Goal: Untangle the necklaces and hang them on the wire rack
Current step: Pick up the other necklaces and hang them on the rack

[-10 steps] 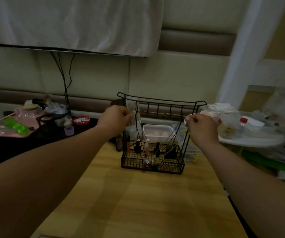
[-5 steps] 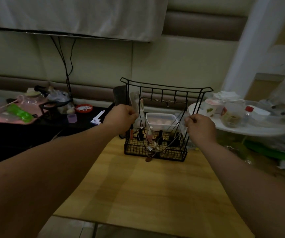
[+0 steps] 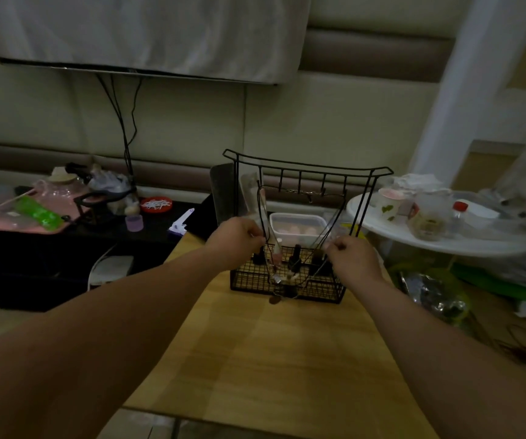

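Note:
A black wire rack [image 3: 307, 168] with a row of hooks and a mesh basket base stands at the far end of the wooden table [image 3: 287, 359]. Dark cord necklaces [image 3: 334, 221] hang from its hook bar in a V, their pendants [image 3: 275, 299] dangling low in front of the basket. My left hand [image 3: 234, 237] is closed in a pinch at the left cords. My right hand [image 3: 352, 256] is closed in a pinch at the right cords. Whether the fingers actually grip the cords is too dim to tell.
Small bottles stand inside the basket. A lidded plastic box [image 3: 298, 226] sits behind the rack. A white round table [image 3: 439, 239] with cups and a bottle is at right. A dark side table with a pink tray [image 3: 30, 220] lies at left. Bags clutter the floor at right.
Both hands have dropped from the rack's hook bar level to basket height, staying at the necklace cords. The camera has pulled back and tilted, so the rack looks smaller.

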`<state>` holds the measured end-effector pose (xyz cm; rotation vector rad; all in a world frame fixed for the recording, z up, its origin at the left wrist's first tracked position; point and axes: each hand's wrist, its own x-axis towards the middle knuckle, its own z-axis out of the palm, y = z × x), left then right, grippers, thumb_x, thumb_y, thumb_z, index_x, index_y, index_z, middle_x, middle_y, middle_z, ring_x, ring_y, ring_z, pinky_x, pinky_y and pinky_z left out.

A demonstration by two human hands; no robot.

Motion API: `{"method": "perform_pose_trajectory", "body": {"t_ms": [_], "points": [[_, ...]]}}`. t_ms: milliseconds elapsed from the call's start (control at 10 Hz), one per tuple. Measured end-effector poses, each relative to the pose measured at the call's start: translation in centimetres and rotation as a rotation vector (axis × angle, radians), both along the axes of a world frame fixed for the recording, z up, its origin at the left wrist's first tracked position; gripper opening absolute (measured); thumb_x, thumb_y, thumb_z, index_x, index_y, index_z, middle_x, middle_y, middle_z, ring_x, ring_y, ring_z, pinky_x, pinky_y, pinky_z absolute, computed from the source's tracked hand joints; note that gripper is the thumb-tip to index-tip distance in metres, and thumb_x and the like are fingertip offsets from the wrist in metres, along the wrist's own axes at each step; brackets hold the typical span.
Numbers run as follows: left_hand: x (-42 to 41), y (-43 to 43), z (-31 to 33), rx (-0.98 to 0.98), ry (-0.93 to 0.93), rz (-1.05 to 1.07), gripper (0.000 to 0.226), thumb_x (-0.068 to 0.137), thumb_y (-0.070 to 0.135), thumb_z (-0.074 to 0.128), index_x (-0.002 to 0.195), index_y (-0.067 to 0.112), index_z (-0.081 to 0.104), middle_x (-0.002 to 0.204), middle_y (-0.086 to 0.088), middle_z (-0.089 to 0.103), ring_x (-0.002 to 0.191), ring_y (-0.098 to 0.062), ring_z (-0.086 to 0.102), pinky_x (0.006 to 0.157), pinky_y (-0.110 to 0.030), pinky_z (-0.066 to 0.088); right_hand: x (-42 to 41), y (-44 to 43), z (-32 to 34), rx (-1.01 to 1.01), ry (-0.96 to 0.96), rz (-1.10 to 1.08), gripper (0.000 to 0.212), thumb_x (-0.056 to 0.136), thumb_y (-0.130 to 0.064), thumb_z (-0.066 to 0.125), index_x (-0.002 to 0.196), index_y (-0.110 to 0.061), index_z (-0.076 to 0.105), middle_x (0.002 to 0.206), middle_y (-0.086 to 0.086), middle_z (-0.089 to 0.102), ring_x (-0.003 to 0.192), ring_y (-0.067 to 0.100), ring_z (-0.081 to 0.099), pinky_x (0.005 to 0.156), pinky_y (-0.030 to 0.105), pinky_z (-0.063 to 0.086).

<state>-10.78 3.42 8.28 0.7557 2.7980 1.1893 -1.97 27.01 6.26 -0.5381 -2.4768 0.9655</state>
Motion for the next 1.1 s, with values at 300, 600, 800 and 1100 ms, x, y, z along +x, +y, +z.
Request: {"method": "perform_pose_trajectory", "body": {"t_ms": [300, 600, 800, 1100], "points": [[0.5, 0.8, -0.7, 0.059, -0.07, 0.025, 0.019, 0.102, 0.024, 0.065, 0.084, 0.023, 0.068, 0.087, -0.005, 0.072, 0.079, -0.019, 0.07, 0.069, -0.038, 0.059, -0.3, -1.8, -1.2, -0.28, 0.001, 0.02, 0.021, 0.103, -0.024, 0.062, 0.089, -0.01, 0.071, 0.087, 0.004, 0.075, 0.076, 0.018, 0.073, 0.084, 0.051, 0.062], [0.7, 0.5, -0.9, 0.131, -0.174, 0.036, 0.01, 0.103, 0.019, 0.063, 0.097, 0.019, 0.071, 0.095, -0.005, 0.072, 0.082, -0.012, 0.069, 0.067, -0.025, 0.053, 0.1, -1.7, -0.6, -0.38, -0.016, 0.009, 0.012, 0.103, -0.017, 0.06, 0.102, -0.011, 0.071, 0.09, 0.006, 0.074, 0.076, 0.016, 0.072, 0.089, 0.049, 0.061], [1.4, -0.3, -1.3, 0.129, -0.198, 0.027, 0.01, 0.102, 0.015, 0.064, 0.103, 0.02, 0.072, 0.1, -0.006, 0.073, 0.09, -0.018, 0.071, 0.086, -0.039, 0.063, 1.6, -1.6, -1.3, -0.364, -0.024, 0.027, 0.024, 0.104, -0.016, 0.058, 0.084, -0.026, 0.066, 0.093, 0.003, 0.074, 0.081, 0.017, 0.073, 0.089, 0.049, 0.061], [3.0, -1.8, -1.6, 0.086, -0.176, 0.061, 0.01, 0.103, 0.021, 0.064, 0.108, 0.019, 0.072, 0.098, -0.004, 0.072, 0.087, -0.017, 0.07, 0.07, -0.031, 0.057, 3.6, -1.7, -0.8, -0.375, -0.025, 0.005, 0.02, 0.103, -0.016, 0.059, 0.087, -0.023, 0.068, 0.09, 0.005, 0.075, 0.087, 0.024, 0.073, 0.089, 0.052, 0.06]]}}
